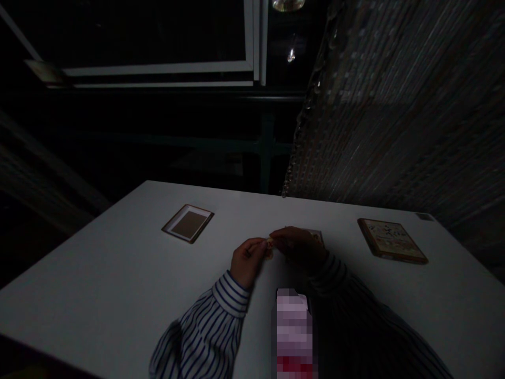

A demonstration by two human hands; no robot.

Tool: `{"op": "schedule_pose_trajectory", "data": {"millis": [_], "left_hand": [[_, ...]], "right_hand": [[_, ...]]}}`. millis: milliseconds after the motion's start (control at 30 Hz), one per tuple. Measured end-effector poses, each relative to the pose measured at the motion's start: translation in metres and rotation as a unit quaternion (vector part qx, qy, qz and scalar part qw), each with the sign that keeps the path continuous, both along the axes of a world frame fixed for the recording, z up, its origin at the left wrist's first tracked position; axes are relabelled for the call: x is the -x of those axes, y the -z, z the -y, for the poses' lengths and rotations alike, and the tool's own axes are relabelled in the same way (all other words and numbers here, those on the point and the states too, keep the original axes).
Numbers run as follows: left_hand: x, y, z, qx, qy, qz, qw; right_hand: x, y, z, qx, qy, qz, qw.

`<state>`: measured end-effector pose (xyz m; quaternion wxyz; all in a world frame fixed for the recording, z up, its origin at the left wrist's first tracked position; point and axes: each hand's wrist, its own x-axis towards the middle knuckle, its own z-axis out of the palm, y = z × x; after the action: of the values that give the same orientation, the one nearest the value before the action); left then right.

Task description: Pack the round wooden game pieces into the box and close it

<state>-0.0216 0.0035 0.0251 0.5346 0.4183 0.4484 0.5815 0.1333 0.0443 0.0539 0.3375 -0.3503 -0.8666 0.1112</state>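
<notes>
Over the middle of the white table (130, 284), my left hand (248, 263) and my right hand (300, 247) meet, fingertips pinched together. Between them is a small yellowish piece with red marks (270, 242), too small and dim to name. Just below it shows another pale yellow bit (269, 255); whether the two are joined, I cannot tell. My right hand is in deep shadow, and its fingers are partly lost in the dark. Behind its knuckles, a flat patterned thing (317, 237) lies on the table, mostly covered by that hand.
At the left lies a shallow, brown-edged tray (188, 223) with a white inner border. A flat box with a picture on top (392, 240) sits at the right. A blurred-out phone-like screen (294, 331) is near me. Beyond the table's right rear edge hangs a string curtain (379, 116).
</notes>
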Motion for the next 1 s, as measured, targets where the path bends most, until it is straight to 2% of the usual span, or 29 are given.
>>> {"op": "schedule_pose_trajectory", "data": {"millis": [167, 367, 667, 1000], "left_hand": [[-0.0002, 0.0076, -0.0016, 0.011, 0.004, 0.040, 0.999], [0.0000, 0.0079, -0.0013, 0.001, 0.001, 0.042, 0.999], [-0.0009, 0.0039, -0.0013, -0.010, -0.017, 0.032, 0.999], [-0.0014, 0.0069, -0.0013, -0.020, -0.030, 0.024, 0.999]], "right_hand": [[-0.0006, -0.0020, 0.0016, 0.027, 0.000, -0.024, 0.999], [-0.0008, -0.0011, 0.0020, 0.022, -0.015, -0.011, 1.000], [0.0034, -0.0042, 0.0025, -0.022, -0.022, 0.087, 0.996], [0.0012, -0.0052, 0.0022, -0.007, -0.005, 0.110, 0.994]]}}
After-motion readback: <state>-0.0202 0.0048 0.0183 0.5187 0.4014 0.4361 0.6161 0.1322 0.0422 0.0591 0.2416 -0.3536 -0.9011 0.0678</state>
